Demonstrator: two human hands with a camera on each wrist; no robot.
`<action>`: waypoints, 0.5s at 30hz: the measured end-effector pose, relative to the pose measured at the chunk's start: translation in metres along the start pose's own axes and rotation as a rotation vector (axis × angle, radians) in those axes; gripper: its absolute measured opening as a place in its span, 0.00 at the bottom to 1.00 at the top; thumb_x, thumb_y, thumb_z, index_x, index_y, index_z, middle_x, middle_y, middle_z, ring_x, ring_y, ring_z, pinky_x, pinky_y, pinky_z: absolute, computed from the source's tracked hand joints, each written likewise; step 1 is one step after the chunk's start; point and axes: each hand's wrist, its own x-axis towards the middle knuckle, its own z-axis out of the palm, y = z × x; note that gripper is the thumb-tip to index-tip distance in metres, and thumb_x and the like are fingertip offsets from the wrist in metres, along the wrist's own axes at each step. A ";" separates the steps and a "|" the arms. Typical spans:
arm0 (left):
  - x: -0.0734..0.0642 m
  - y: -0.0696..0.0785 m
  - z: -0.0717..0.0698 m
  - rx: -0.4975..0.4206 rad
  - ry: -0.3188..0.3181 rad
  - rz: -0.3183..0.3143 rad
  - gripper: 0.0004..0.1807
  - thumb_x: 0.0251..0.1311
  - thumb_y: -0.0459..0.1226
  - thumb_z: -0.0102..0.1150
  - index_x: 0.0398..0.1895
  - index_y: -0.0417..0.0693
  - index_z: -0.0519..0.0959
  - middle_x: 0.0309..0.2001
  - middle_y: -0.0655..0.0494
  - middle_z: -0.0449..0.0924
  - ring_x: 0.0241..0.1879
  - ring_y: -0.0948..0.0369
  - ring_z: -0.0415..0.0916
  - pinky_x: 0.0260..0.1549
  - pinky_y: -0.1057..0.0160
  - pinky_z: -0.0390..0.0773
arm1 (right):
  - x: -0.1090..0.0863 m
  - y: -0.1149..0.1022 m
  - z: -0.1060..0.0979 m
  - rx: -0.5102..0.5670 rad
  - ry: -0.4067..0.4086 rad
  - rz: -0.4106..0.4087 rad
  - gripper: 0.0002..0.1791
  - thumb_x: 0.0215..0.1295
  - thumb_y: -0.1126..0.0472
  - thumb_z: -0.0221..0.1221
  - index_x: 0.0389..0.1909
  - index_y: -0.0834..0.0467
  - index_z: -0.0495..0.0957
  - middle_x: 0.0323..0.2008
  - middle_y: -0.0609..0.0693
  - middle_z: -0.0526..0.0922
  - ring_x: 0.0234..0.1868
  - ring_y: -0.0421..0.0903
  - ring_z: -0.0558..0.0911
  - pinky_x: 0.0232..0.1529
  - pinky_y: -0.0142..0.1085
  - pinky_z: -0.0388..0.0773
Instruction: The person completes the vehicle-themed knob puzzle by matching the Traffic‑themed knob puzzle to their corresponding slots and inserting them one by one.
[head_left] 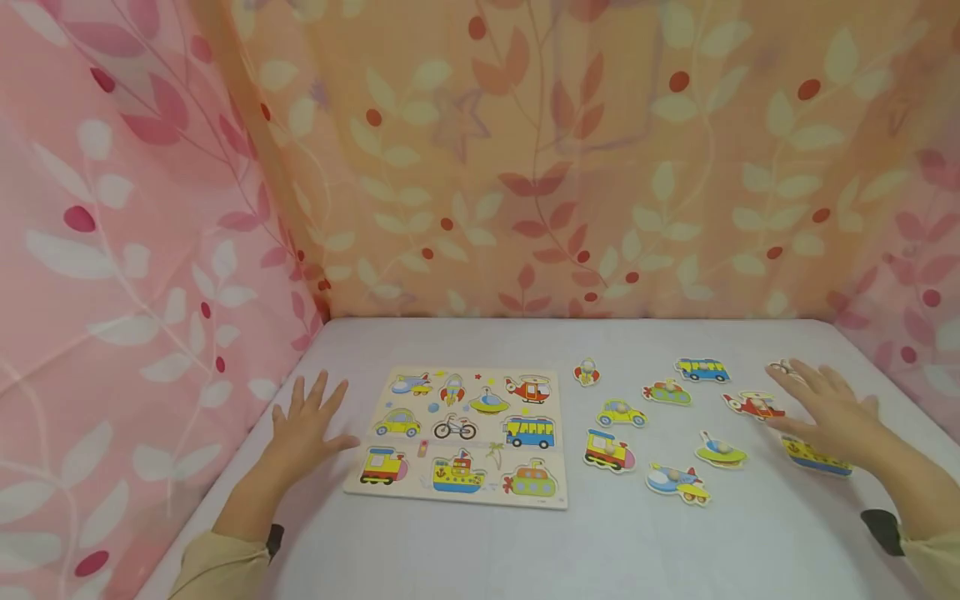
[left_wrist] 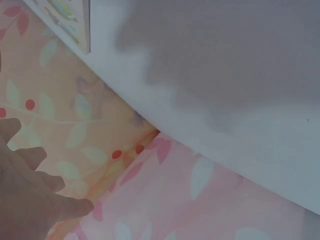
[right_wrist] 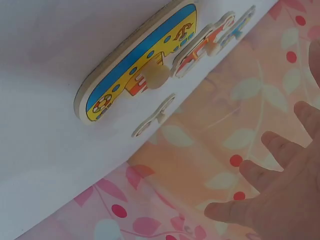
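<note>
A wooden puzzle board (head_left: 397, 490) with printed vehicles lies left of centre on the white table. My left hand (head_left: 303, 433) hovers beside its left edge, fingers spread, holding nothing. On the right, my other hand (head_left: 836, 417) is held over the table with its fingers fanned out and nothing in them. It partly covers a yellow and blue ship piece (head_left: 817, 460) and a bicycle piece (head_left: 780, 367) in the head view. A red helicopter piece (head_left: 750, 406) lies by its thumb. The right wrist view shows the ship piece (right_wrist: 125, 75) with a round wooden knob.
Loose knobbed pieces lie between board and right hand: rocket (head_left: 587, 372), bus (head_left: 702, 370), submarine (head_left: 667, 392), car (head_left: 621, 413), train (head_left: 609, 451), plane (head_left: 678, 483) and flying saucer (head_left: 721, 451). Leaf-patterned curtains (head_left: 525, 167) enclose the table's back and sides.
</note>
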 end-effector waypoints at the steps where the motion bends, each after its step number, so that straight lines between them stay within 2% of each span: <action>1: 0.000 0.000 0.000 0.001 -0.001 0.005 0.49 0.53 0.47 0.70 0.73 0.38 0.56 0.73 0.30 0.41 0.70 0.29 0.29 0.55 0.20 0.36 | 0.001 -0.001 0.001 -0.002 0.004 -0.003 0.50 0.61 0.47 0.63 0.75 0.58 0.45 0.69 0.74 0.42 0.67 0.79 0.33 0.45 0.84 0.32; 8: 0.003 -0.002 0.004 -0.006 -0.012 0.053 0.49 0.51 0.46 0.71 0.72 0.36 0.58 0.73 0.29 0.44 0.70 0.29 0.33 0.55 0.20 0.41 | 0.004 -0.008 0.009 -0.002 0.063 -0.042 0.47 0.61 0.47 0.64 0.74 0.57 0.51 0.67 0.73 0.50 0.68 0.76 0.42 0.46 0.84 0.39; 15: 0.005 -0.012 0.010 -0.096 -0.069 0.128 0.51 0.50 0.46 0.72 0.72 0.34 0.57 0.73 0.30 0.47 0.70 0.31 0.35 0.57 0.22 0.41 | 0.006 -0.018 0.014 -0.068 0.208 -0.170 0.40 0.57 0.52 0.68 0.67 0.60 0.63 0.60 0.72 0.64 0.61 0.74 0.60 0.42 0.79 0.58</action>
